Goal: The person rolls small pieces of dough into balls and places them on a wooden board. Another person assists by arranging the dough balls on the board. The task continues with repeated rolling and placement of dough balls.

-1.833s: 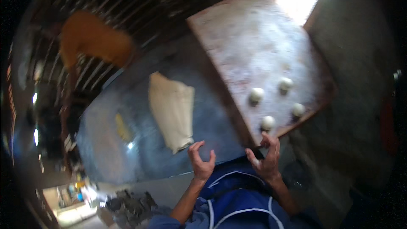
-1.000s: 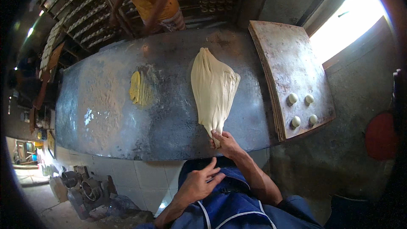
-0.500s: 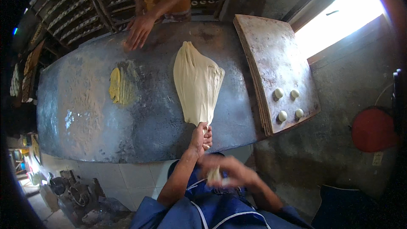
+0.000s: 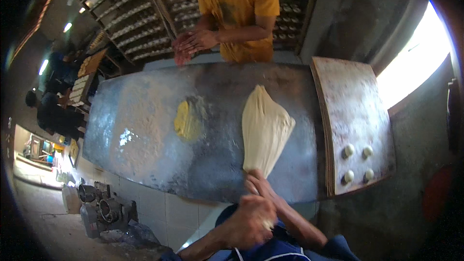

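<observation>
A large pale lump of dough point(image 4: 267, 128) lies on the dark work table point(image 4: 217, 174), broad at the far end and narrowing toward me. My right hand point(image 4: 263, 186) is closed on that narrow near end. Just in front of my body, my left hand point(image 4: 251, 218) is closed, with a small pale bit of dough point(image 4: 267, 224) showing at its fingers; motion blurs it a little. The left hand overlaps the right wrist from my viewpoint, so part of the right hand is hidden.
Stacked boards point(image 4: 355, 116) at the right carry several round dough balls point(image 4: 349, 151). Yellow fat-like paste point(image 4: 183, 121) is smeared left of the dough. Across the table stands a person in an orange shirt point(image 4: 237, 0), hands together. Machinery point(image 4: 108, 208) sits on the floor at left.
My hands have swapped places: the left has come back from the dough's narrow end, and the right now grips there. The co-worker's hands have lifted off the table. The view has shifted.
</observation>
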Available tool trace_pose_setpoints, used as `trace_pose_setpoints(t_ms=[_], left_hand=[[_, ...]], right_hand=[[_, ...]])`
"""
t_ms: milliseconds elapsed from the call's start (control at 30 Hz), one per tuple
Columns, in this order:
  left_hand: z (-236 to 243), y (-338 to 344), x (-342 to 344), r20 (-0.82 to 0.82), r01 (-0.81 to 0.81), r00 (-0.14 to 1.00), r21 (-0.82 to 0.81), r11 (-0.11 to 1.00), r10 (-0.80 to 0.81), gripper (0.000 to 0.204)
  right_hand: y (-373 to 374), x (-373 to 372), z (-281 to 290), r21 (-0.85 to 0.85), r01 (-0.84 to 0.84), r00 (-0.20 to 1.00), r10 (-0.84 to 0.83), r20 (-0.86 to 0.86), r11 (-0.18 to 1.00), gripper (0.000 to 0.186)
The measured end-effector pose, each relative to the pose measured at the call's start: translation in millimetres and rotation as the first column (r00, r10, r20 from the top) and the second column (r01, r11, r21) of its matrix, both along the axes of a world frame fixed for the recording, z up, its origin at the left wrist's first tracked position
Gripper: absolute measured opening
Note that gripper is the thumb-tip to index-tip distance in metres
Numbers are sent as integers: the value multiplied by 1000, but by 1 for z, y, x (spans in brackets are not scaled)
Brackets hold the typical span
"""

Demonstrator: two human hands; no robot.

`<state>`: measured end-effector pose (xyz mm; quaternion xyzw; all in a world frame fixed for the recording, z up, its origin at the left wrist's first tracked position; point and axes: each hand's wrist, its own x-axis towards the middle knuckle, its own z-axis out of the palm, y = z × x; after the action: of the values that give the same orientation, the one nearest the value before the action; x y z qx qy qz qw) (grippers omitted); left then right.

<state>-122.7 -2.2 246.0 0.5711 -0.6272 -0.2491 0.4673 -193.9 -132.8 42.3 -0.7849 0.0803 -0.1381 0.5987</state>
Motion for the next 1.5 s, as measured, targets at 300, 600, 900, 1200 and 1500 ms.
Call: trace_pose_setpoints(t_ms=[300, 600, 900, 1200, 1500], left_hand=[[-211, -1, 99, 649, -835, 306, -169, 524, 696, 38], [-201, 20, 89, 288, -703, 703, 144, 696, 650, 22], [-240, 36, 66, 336, -647, 708, -44, 762, 621, 29], [-236, 21, 41, 348, -585, 739, -93, 806, 577, 23], [-233, 6, 27, 391, -654, 680, -57, 754, 620, 28]], right_hand=[[-107, -78, -7, -808, 276, 835, -546, -66, 521, 55], [-123, -145, -41, -717, 22, 837, -405, -368, 696, 63], [-97, -136, -46, -497, 72, 954, -204, -217, 865, 60], [-81, -122, -27, -536, 91, 941, -248, -229, 839, 50], [-78, -103, -19, -517, 187, 934, -314, -170, 835, 45]])
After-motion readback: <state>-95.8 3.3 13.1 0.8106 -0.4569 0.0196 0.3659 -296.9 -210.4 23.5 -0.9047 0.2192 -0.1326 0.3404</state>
